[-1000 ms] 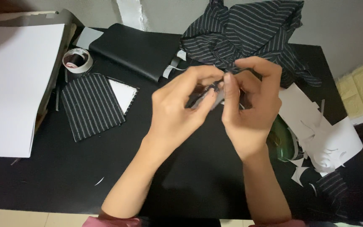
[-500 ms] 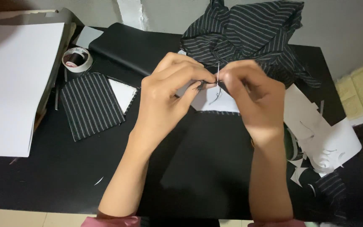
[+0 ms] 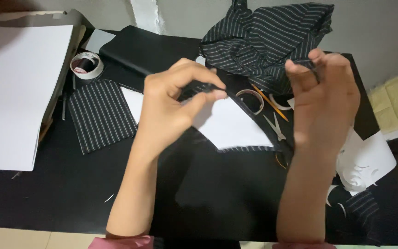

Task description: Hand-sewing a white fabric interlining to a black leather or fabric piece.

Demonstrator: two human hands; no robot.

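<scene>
My left hand pinches the top edge of a black striped fabric piece backed with a white paper shape, holding it tilted above the black table. My right hand is raised to the right of it. Its thumb and fingers are pinched shut on a thin needle that barely shows. No thread is visible between the two hands.
A crumpled striped cloth lies at the back. Below it are a tape ring, a pencil and small scissors. At the left are a striped rectangle, a tape roll and white sheets. Paper cutouts lie at the right.
My hands were together at the fabric's edge. Now my right hand has drawn up and to the right, away from my left, which still holds the edge.
</scene>
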